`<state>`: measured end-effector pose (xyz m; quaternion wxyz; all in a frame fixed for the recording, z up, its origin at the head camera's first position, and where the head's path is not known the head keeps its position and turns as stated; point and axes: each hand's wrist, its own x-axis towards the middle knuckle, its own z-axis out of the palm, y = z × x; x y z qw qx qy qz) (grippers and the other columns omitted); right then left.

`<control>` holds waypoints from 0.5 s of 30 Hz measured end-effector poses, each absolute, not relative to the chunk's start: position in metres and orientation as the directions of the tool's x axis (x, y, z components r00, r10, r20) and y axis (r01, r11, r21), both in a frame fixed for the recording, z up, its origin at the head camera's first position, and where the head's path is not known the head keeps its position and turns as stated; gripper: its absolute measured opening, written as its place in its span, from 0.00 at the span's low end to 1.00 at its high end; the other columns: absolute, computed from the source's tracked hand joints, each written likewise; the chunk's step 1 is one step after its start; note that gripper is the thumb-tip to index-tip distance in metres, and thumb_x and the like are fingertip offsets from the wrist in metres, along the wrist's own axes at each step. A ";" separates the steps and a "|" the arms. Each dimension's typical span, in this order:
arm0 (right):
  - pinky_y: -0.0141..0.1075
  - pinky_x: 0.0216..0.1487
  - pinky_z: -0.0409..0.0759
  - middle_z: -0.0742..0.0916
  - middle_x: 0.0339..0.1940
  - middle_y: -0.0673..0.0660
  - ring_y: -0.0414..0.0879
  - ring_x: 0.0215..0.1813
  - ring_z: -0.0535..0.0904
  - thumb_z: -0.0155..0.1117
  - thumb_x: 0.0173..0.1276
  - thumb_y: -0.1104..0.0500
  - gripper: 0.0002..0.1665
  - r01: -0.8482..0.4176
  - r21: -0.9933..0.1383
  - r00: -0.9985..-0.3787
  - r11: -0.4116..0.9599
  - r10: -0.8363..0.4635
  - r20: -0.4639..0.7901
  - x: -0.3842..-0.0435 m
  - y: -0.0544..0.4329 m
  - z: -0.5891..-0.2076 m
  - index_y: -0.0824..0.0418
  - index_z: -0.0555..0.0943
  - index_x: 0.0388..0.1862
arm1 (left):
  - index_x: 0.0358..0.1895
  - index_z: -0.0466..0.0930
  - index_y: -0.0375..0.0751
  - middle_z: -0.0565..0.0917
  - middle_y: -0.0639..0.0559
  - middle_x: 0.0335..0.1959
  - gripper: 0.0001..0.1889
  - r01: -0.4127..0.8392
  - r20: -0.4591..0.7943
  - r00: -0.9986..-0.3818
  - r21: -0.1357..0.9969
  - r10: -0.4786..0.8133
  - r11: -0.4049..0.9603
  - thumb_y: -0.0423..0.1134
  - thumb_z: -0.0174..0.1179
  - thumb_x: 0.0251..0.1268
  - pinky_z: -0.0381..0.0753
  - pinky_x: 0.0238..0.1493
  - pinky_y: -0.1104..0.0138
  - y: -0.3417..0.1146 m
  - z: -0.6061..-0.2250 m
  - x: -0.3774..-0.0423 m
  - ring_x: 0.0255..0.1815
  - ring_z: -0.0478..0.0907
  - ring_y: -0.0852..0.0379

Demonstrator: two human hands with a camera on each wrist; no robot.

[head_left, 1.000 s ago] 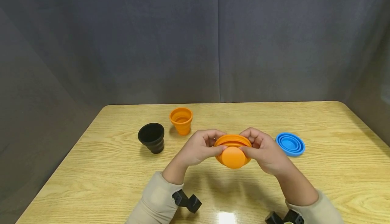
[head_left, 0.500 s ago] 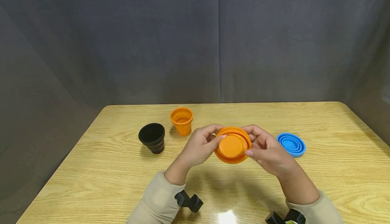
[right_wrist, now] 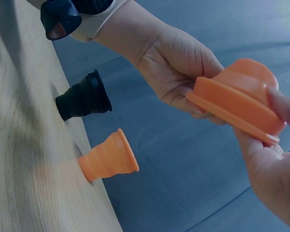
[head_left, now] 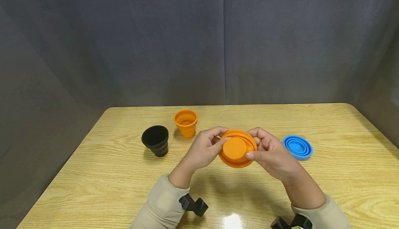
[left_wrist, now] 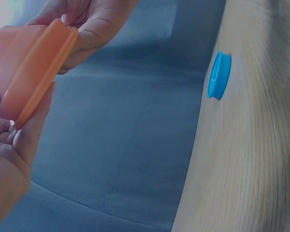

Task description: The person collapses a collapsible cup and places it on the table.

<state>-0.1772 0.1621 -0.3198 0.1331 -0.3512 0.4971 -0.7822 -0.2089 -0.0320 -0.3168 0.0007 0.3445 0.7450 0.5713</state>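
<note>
Above the table, both hands hold an orange collapsible cup point(head_left: 234, 150), mostly folded flat, its round base turned towards the head camera. My left hand point(head_left: 204, 149) pinches its left side, thumb on the underside and fingers behind the rim. On the right side my right hand point(head_left: 272, 154) pinches it, with the thumb against the edge of the base. In the right wrist view the base of the held cup point(right_wrist: 241, 94) bulges out past its rim. The left wrist view shows the cup point(left_wrist: 34, 72) from the side, between the two hands.
An unfolded black collapsible cup point(head_left: 156, 140) and an unfolded orange collapsible cup point(head_left: 186, 123) stand at the left on the wooden table point(head_left: 93, 173). A flattened blue collapsible cup point(head_left: 298, 147) lies right of the right hand. Behind the table hangs a grey curtain point(head_left: 168, 49).
The held cup has tipped so that its base faces the head camera more fully. Its base now leans to the left, and the right thumb has moved inward against it.
</note>
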 end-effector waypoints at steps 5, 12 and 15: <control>0.35 0.44 0.74 0.77 0.41 0.57 0.45 0.42 0.75 0.47 0.57 0.78 0.19 -0.174 -0.883 -0.745 -0.437 -0.528 0.408 -0.177 0.158 -0.320 0.67 0.65 0.48 | 0.44 0.74 0.31 0.76 0.45 0.29 0.11 0.516 0.393 -0.763 0.848 0.514 0.118 0.33 0.51 0.61 0.71 0.20 0.73 -0.033 -0.318 -0.210 0.18 0.69 0.62; 0.34 0.38 0.76 0.73 0.41 0.57 0.44 0.35 0.77 0.49 0.56 0.76 0.20 -0.211 -0.935 -0.839 -0.285 -0.437 0.323 -0.176 0.152 -0.321 0.62 0.67 0.46 | 0.45 0.73 0.29 0.76 0.42 0.33 0.12 0.454 0.365 -0.771 0.889 0.521 0.050 0.32 0.50 0.61 0.75 0.25 0.70 -0.038 -0.319 -0.214 0.23 0.72 0.60; 0.34 0.37 0.76 0.75 0.41 0.56 0.44 0.34 0.77 0.48 0.56 0.77 0.19 -0.230 -0.942 -0.862 -0.246 -0.398 0.314 -0.176 0.149 -0.321 0.61 0.68 0.45 | 0.46 0.72 0.28 0.76 0.43 0.35 0.12 0.433 0.373 -0.762 0.901 0.530 -0.013 0.32 0.50 0.61 0.75 0.27 0.69 -0.039 -0.321 -0.216 0.25 0.72 0.60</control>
